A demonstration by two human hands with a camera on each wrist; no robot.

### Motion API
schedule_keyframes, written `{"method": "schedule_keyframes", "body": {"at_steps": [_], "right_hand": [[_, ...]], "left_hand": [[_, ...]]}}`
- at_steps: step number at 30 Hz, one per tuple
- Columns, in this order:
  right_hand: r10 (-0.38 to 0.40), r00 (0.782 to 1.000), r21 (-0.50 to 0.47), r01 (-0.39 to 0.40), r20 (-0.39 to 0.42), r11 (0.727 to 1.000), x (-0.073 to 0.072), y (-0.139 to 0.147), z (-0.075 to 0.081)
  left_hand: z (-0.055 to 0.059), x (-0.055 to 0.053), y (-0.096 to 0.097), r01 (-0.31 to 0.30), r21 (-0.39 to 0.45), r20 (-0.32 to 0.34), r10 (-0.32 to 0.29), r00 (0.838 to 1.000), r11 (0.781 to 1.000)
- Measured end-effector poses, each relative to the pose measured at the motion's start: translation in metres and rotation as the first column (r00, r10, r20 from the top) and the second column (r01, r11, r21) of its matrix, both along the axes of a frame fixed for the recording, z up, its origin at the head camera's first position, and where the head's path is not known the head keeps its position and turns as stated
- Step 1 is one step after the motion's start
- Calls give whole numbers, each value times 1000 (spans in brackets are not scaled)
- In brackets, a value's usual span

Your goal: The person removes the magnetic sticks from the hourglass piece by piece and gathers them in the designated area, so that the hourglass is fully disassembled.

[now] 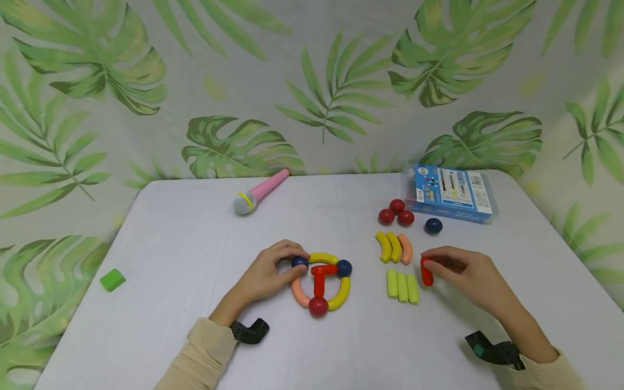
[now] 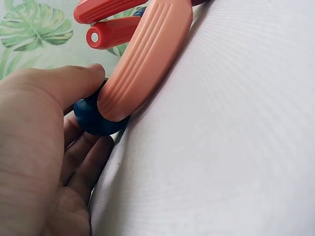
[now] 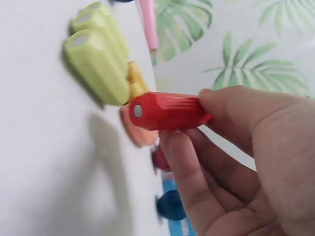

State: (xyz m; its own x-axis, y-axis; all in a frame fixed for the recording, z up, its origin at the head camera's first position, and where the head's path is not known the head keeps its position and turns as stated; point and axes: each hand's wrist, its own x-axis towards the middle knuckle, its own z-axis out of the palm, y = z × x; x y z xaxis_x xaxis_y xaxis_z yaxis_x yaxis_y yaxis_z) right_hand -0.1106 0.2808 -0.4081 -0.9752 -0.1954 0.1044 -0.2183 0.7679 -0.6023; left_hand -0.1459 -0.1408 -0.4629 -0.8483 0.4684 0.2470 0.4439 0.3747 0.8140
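Ring figure mostly assembled, spare pieces unused.
The ring figure [image 1: 320,284] at the surface's [image 1: 195,325] centre is steadied by the left hand [image 1: 265,276], pinching its blue ball [image 1: 299,261] at ten o'clock; a red stick [image 1: 426,272] is gripped by the right hand [image 1: 468,276] beside the loose green sticks [image 1: 402,286].

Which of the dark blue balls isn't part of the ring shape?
The dark blue ball lying alone beside the blue box. The other two are joined into the ring, one held by the left hand.

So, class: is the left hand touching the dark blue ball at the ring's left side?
Touching. The left wrist view shows the left hand with its thumb pressed on the dark blue ball, fingers curled beneath it.
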Motion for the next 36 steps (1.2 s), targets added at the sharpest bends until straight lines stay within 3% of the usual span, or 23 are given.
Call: {"method": "schedule_keyframes", "body": {"at_steps": [6, 17, 28, 32, 36], "right_hand": [[-23, 992, 53, 16, 124, 998, 2, 2, -16], [10, 989, 91, -24, 150, 996, 4, -1, -20], [65, 973, 61, -80, 223, 995, 7, 0, -15], [51, 982, 75, -66, 179, 995, 4, 3, -11], [-66, 997, 118, 62, 33, 991, -3, 11, -9]], "left_hand": [[0, 0, 1, 0, 1, 2, 0, 1000, 1000], [0, 0, 0, -11, -12, 19, 12, 1000, 1000], [-1, 0, -1, -14, -13, 22, 15, 1000, 1000], [-1, 0, -2, -14, -9, 13, 14, 1000, 1000], [-1, -1, 0, -1, 1, 19, 1, 1000, 1000]]}}
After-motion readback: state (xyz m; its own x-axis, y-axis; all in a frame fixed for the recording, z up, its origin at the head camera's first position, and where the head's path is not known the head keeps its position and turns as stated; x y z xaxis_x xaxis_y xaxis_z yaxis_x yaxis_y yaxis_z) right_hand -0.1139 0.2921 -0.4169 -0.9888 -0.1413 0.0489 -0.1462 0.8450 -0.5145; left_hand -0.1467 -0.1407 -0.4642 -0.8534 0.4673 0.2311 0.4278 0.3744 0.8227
